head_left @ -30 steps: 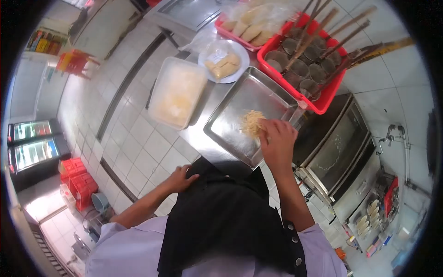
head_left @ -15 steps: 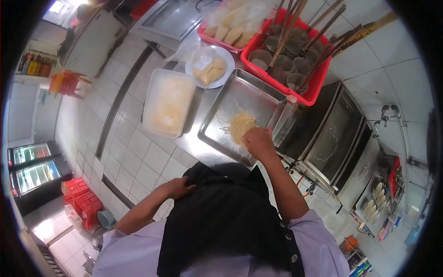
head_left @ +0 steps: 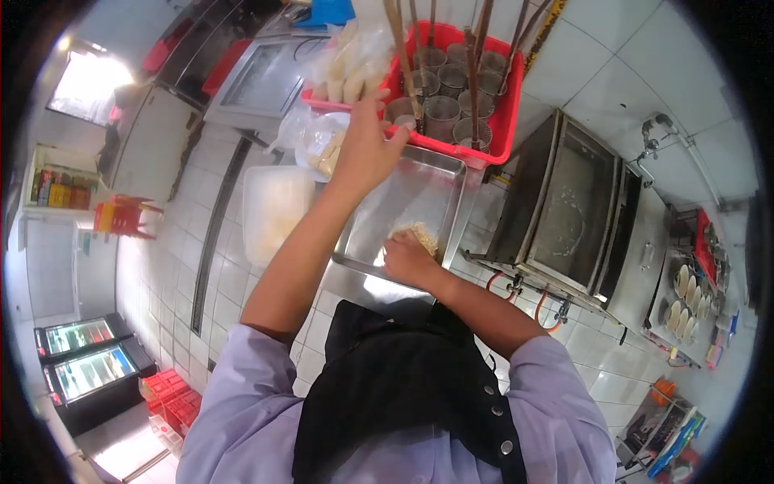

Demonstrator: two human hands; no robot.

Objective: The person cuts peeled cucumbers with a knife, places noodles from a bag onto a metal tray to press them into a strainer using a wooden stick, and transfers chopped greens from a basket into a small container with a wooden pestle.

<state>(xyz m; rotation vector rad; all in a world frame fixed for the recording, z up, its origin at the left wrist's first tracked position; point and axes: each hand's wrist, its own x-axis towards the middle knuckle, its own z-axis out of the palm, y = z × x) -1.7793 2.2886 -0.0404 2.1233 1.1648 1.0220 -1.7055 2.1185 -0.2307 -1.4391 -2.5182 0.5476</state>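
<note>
My left hand (head_left: 369, 149) is stretched out with fingers and thumb apart, over the far left corner of the metal tray (head_left: 403, 189). Its fingertips are close to the near side of a red basket (head_left: 504, 139) holding several long-handled noodle strainers (head_left: 442, 113). Nothing shows in that hand. Low in the tray, my right hand (head_left: 405, 256) has its fingers closed on a bundle of thin yellow noodles (head_left: 426, 235). Partly behind my left arm are a white plate (head_left: 305, 147) with wrapped dough-coloured pieces (head_left: 325, 158) and a translucent plastic box (head_left: 274, 211).
Bagged pale pieces (head_left: 348, 64) sit left of the strainers. To the right stands a steel cooking unit (head_left: 564, 210) with a dark-framed panel, hoses below it. A wall tap (head_left: 651, 139) is farther right. Red stools (head_left: 125, 216) stand on the tiled floor at left.
My left hand has gone from beside my apron up to the near edge of the red basket. My right hand stays at the noodles in the tray. The view has shifted.
</note>
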